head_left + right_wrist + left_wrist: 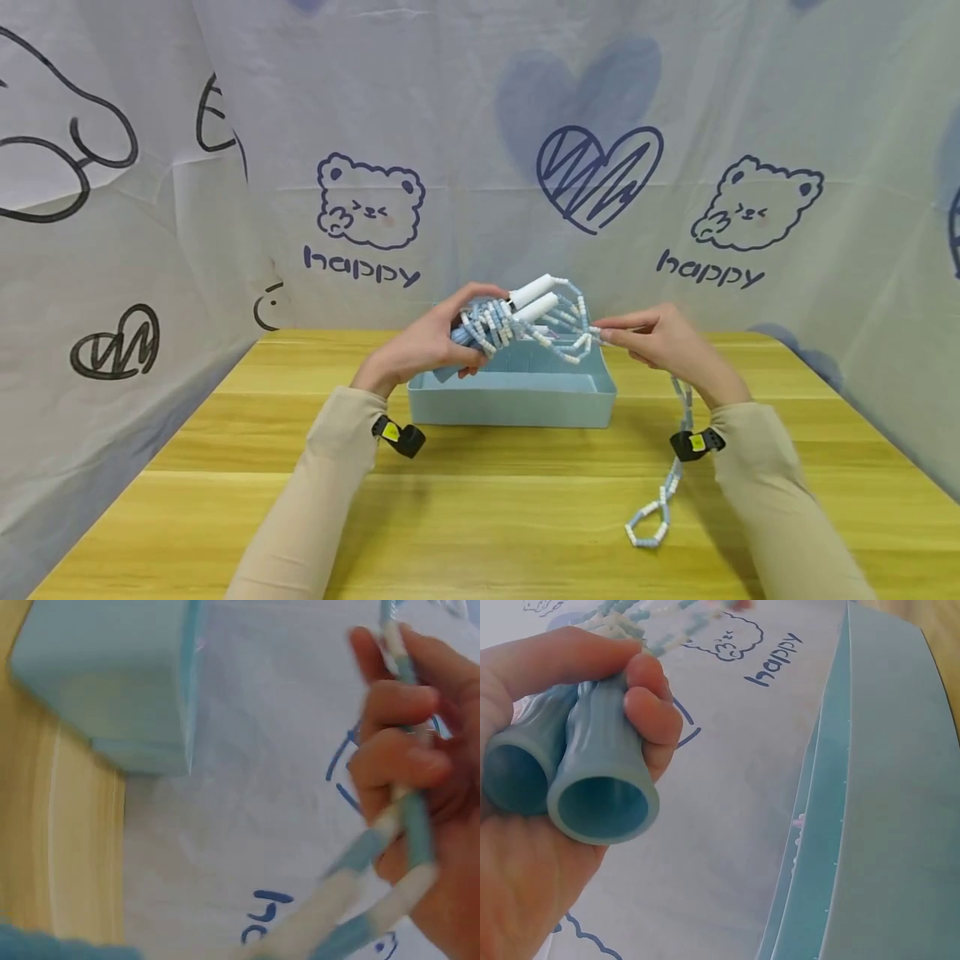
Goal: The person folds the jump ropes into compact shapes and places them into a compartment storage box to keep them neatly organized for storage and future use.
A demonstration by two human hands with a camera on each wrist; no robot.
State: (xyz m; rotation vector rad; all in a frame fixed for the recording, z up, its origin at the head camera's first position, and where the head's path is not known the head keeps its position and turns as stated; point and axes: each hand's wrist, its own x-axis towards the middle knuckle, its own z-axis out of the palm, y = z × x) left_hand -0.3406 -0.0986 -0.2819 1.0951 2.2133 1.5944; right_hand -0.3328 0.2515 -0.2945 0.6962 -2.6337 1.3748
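A beaded jump rope [491, 325] in light blue and white is bunched in front of me, wound in coils around its two handles. Both blue handles [604, 742] lie side by side in my left hand [431, 340], which grips them over the light blue box; their hollow flared ends show in the left wrist view. White upper parts [534, 290] of the handles stick out past the coils. My right hand [667, 346] pinches the rope to the right of the bundle. Below it hangs a doubled length ending in a loop [647, 543] low over the table.
The light blue box [510, 408], open at the top, stands on the wooden table [525, 517] beneath my left hand. Behind the table hangs a pale cloth [480, 208] with bears and hearts. Black bands with cameras [405, 439] sit on both wrists.
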